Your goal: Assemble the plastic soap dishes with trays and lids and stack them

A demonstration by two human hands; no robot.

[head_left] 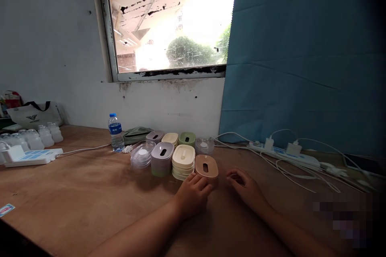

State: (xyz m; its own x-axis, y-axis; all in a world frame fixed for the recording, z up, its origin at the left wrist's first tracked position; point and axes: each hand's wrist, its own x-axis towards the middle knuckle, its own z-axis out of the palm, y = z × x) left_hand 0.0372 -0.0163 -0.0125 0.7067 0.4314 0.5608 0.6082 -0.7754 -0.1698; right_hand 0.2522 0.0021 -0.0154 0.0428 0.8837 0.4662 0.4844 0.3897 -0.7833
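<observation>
At the front right of a group of containers stands an orange container with a dark oval slot in its top. My left hand is at its front left corner, fingers bent around that side and partly hiding it. A stack of cream lids stands close to those fingertips. My right hand is just right of the orange container, apart from it, with fingers loosely curled, a gap before the thumb and nothing visible between them. Left of the cream stack is a lilac container, also slotted.
Behind stand a green container, a second cream stack and another lilac one. Clear plastic lids lie left, near a water bottle. Power strips with cables run right; clear bottles stand far left.
</observation>
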